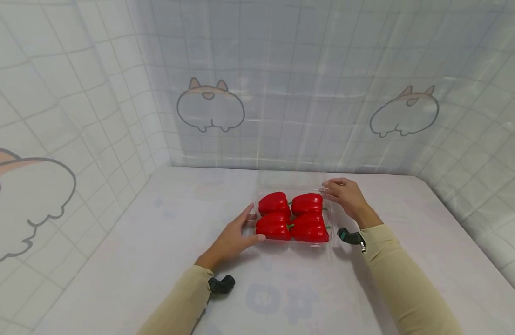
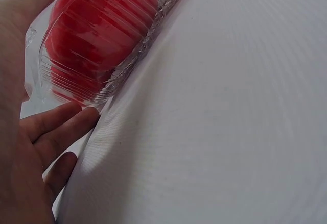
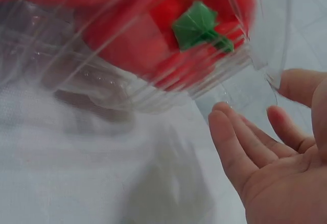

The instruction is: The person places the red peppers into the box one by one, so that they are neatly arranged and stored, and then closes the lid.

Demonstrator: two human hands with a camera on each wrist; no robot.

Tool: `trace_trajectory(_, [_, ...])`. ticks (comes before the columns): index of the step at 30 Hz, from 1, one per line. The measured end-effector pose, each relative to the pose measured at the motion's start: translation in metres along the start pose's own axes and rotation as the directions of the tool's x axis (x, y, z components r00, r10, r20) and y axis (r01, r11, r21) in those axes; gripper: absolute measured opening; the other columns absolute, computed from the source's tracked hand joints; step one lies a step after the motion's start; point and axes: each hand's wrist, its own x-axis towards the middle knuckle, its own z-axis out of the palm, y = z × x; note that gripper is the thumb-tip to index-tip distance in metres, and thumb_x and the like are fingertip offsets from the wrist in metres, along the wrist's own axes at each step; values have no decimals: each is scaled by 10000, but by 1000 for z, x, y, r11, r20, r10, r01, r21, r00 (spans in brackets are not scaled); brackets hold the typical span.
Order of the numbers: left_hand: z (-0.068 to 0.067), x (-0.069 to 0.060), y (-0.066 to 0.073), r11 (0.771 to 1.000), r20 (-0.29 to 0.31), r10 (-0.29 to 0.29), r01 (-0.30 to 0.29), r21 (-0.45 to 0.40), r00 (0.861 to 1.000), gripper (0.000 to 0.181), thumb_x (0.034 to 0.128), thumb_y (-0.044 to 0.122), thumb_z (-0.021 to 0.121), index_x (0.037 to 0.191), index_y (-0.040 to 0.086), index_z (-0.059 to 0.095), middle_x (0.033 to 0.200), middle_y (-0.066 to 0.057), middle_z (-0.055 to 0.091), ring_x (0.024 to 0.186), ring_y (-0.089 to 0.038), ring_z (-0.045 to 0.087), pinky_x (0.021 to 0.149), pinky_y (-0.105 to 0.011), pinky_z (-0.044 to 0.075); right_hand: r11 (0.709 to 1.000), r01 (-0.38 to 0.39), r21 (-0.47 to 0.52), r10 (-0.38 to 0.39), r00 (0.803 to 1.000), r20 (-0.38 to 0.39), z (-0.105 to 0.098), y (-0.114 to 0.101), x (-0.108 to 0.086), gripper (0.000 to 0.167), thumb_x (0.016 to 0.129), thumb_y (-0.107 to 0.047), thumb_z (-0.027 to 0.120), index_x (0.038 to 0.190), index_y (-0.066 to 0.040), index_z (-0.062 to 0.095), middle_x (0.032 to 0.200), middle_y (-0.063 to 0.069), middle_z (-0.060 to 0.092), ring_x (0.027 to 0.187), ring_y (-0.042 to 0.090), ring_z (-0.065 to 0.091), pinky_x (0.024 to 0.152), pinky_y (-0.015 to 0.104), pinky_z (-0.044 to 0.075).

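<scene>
Four-sided and see-through, a plastic box on the table holds several red bell peppers with green stems. Its clear lid extends behind the box, faint against the white. My left hand rests at the box's left side, thumb at the front and fingers stretched along the side; in the left wrist view its fingertips touch the ribbed wall. At the back right corner is my right hand. One digit touches the plastic edge in the right wrist view, while the other fingers stay loosely extended.
A white cloth covers the table. White grid-patterned curtains with cartoon dog drawings hang behind and at both sides. A dark wrist-worn device sits below each hand, the left one and the right one.
</scene>
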Motion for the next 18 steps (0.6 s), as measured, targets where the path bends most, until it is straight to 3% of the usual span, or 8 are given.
trace_trajectory(8, [1, 1, 0, 1000, 20, 16, -16, 20, 1000, 1017, 786, 610, 756, 1604, 356, 209, 1453, 26, 511, 1347, -203, 455, 1044, -540, 443, 999, 29, 17, -28, 999, -30, 0, 2, -1, 481, 1017, -177, 597, 1388, 60, 405, 1411, 238, 508, 1195, 336, 579, 921, 288, 530])
trace_trajectory(14, [1, 0, 1, 998, 21, 9, -10, 60, 1000, 1052, 761, 606, 776, 1606, 361, 198, 1470, 18, 502, 1375, -217, 429, 1059, -556, 421, 997, 63, 45, -63, 998, -7, -2, 5, 1, 565, 1017, -90, 567, 1512, 34, 326, 1468, 241, 467, 1194, 307, 591, 928, 282, 524])
trace_trajectory(18, [2, -3, 2, 998, 14, 9, -10, 61, 1000, 1065, 757, 608, 779, 1609, 341, 199, 1465, 6, 508, 1389, -233, 417, 1064, -565, 411, 997, 77, -15, -77, 997, 13, -4, 5, 1, 620, 1012, -119, 590, 1554, -23, 304, 1494, 202, 450, 1238, 321, 573, 928, 271, 517])
